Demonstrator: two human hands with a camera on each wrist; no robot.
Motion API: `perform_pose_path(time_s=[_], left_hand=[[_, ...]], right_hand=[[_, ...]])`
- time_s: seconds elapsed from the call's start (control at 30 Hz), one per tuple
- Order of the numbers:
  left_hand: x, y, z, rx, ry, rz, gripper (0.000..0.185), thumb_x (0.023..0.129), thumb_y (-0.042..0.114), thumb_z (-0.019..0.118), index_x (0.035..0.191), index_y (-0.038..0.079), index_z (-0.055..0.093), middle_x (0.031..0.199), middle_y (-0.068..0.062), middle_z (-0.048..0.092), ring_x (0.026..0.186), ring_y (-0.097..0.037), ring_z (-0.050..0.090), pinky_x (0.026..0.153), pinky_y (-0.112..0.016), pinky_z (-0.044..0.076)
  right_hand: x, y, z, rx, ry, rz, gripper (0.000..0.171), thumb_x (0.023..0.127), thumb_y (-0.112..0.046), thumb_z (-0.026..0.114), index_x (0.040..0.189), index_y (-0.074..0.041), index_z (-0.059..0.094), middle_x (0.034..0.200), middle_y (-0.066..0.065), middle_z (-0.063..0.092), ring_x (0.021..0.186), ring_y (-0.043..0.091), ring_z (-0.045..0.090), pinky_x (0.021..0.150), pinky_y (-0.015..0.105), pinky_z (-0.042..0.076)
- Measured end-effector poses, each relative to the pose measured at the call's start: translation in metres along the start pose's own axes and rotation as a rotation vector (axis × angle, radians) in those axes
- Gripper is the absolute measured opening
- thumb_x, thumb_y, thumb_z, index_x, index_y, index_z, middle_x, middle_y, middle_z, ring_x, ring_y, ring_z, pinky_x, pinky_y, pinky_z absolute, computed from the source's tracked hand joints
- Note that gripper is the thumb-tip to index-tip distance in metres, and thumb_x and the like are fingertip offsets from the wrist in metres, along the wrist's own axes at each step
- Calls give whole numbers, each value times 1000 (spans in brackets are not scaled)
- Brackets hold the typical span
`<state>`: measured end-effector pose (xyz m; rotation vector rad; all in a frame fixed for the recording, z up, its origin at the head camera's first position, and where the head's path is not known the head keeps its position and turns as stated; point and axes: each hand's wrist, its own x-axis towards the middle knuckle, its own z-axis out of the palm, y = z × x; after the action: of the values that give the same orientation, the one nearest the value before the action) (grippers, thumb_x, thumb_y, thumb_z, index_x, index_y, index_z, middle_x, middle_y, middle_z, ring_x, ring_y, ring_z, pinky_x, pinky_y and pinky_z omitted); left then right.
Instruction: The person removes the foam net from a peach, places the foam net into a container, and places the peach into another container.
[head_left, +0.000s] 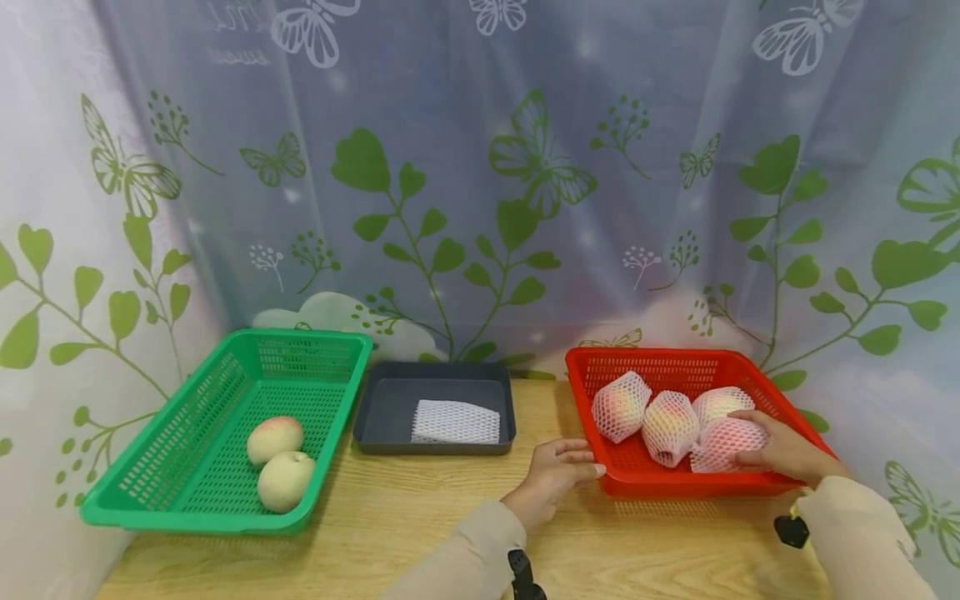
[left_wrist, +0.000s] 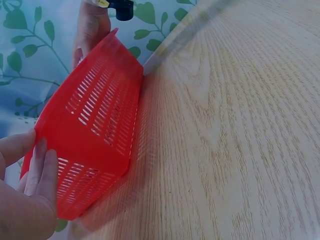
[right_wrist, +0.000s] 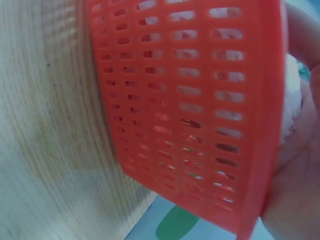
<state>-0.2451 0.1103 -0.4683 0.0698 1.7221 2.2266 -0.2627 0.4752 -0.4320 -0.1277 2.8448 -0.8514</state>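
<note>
At the front left corner of a red basket point(head_left: 697, 485), my left hand point(head_left: 553, 477) grips the rim. In the left wrist view, the fingers point(left_wrist: 44, 172) lie against its slotted outer wall. My right hand point(head_left: 787, 448) reaches over the basket's right side and holds a pinkish peach point(head_left: 727, 446) in a white foam net, thumb in front and fingers over the top. Beside it sit three more netted peaches, one at the left point(head_left: 621, 408), one in the middle point(head_left: 670, 427) and one behind point(head_left: 722, 403). The basket wall mostly hides the fruit in the right wrist view.
A green basket point(head_left: 202, 523) on the left holds two bare peaches point(head_left: 287, 482). Between the baskets stands a dark grey tray point(head_left: 390, 400) with a flat white foam net point(head_left: 456, 422) in it. A printed curtain point(head_left: 465, 183) hangs behind the wooden table point(head_left: 390, 508).
</note>
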Motion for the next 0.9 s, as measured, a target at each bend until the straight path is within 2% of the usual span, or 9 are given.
perform_pose_path(time_s=[0.17,0.3,0.37,0.43,0.57,0.73,0.9], left_hand=[[0,0,1,9,2,-6,40,79,-4,74,116,-2,61,97,-8,70,80,-15,67,73,-30,57],[1,-2,1,7,8,-13,40,79,-4,74,116,-2,61,97,-8,70,81,-16,68,75,-31,57],[2,-2,1,10,12,-11,40,79,-4,74,116,-2,61,98,-8,70,81,-16,68,75,-31,57],[2,-1,1,10,19,-7,39,79,-4,74,116,-2,61,98,-9,70,81,-17,68,76,-31,58],[0,0,2,14,23,3,39,79,-3,74,116,-3,61,98,-9,70,81,-17,68,76,-31,57],[-1,0,3,14,22,8,39,79,-3,74,116,-3,61,99,-9,70,81,-16,68,77,-32,57],[0,-1,3,9,22,5,39,79,-4,74,116,-3,61,98,-9,70,80,-16,68,75,-30,57]], right_hand=[[-5,-5,-5,62,0,13,78,84,-31,73,142,1,32,140,38,30,117,50,38,89,69,36],[-9,-11,-7,111,19,4,75,85,-25,72,142,3,32,131,35,39,104,39,49,83,50,48],[-11,-13,-7,116,34,-4,74,86,-24,71,142,3,31,127,32,43,100,35,51,79,43,49],[-12,-14,-8,117,41,-9,73,86,-24,71,142,2,30,126,31,43,100,35,52,78,44,51],[-14,-17,-11,74,64,-43,74,87,-27,70,142,1,30,130,33,39,105,42,48,80,56,48],[-17,-27,-15,69,93,-55,77,86,-28,70,145,0,27,132,34,38,106,44,49,80,55,48],[-18,-42,-18,118,111,-61,76,87,-29,70,146,-5,27,136,32,37,109,43,48,81,52,47]])
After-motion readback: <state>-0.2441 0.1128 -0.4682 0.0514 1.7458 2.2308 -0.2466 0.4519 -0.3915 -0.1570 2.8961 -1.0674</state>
